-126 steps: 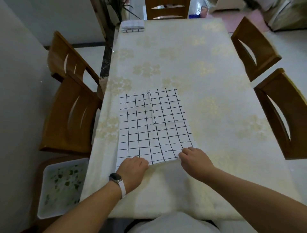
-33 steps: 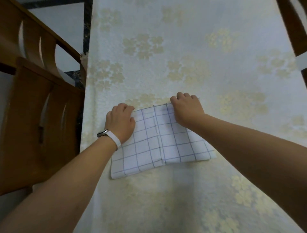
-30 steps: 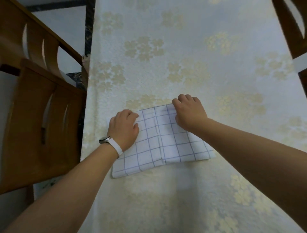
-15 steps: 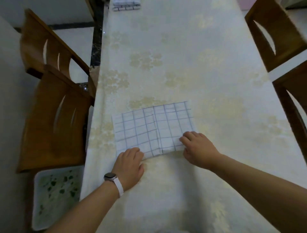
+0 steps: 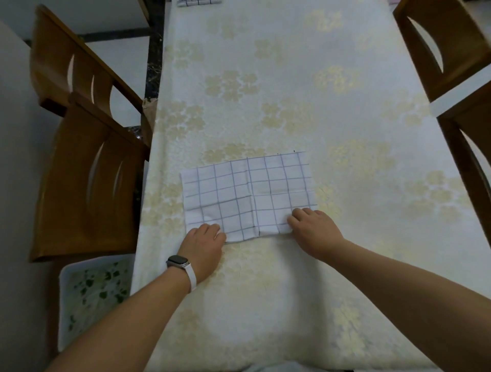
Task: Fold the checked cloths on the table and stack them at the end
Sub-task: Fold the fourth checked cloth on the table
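A white cloth with a dark grid (image 5: 247, 193) lies folded in half on the cream flowered tablecloth (image 5: 292, 93), a crease running down its middle. My left hand (image 5: 203, 243), with a watch on the wrist, sits at the cloth's near left corner, its curled fingers pinching the near edge. At the near right corner, my right hand (image 5: 313, 228) pinches the edge in the same way. A stack of folded checked cloths (image 5: 199, 2) shows partly at the table's far left end.
Two wooden chairs (image 5: 87, 170) stand close along the table's left side and two more (image 5: 451, 53) along the right. A white bin with a green leaf pattern (image 5: 90, 294) sits low at the near left, beside the table's edge.
The cloth, spread open at first, is now folded in half. My hands left its far edge and came back to its near edge, one at each corner.
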`<state>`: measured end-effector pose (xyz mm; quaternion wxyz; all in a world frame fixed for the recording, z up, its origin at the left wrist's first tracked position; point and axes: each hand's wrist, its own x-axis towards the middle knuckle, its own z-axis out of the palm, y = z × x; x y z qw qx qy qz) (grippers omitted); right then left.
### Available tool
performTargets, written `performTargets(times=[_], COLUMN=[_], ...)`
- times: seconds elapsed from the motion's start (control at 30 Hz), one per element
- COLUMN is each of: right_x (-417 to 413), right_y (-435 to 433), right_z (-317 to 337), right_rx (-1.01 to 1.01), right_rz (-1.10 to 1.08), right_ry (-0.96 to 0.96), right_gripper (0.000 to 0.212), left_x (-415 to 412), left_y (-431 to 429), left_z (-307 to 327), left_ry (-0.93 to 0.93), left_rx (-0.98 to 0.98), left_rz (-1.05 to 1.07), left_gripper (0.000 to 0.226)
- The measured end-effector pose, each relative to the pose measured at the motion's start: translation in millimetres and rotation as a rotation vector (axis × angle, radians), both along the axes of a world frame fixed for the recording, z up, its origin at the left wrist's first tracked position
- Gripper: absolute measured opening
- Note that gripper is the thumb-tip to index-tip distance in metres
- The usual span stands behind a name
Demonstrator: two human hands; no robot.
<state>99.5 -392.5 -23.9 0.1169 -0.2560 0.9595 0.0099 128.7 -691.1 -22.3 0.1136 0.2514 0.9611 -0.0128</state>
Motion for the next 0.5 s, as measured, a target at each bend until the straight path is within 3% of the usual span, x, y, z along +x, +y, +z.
performTargets(times=[0.2,0.33,0.5], right_x=[-3,8,37], right_y=[12,15,16], right_z=[8,19,21], right_rx=[0.028,0.017,0.037], right_rz=[0.006,0.021,0.022], right_ry=[0.029,0.064,0.044], right_gripper=[0.026,0.026,0.027], left_x=[4,17,45], left_y=[-7,-8,-10], left_z=[2,11,13], left_ry=[0.016,0.085,0.074], left_rx=[-0.040,0.014,-0.001], left_rz=[0.003,-0.052,-0.113], left_gripper=[0.026,0.008,0.016])
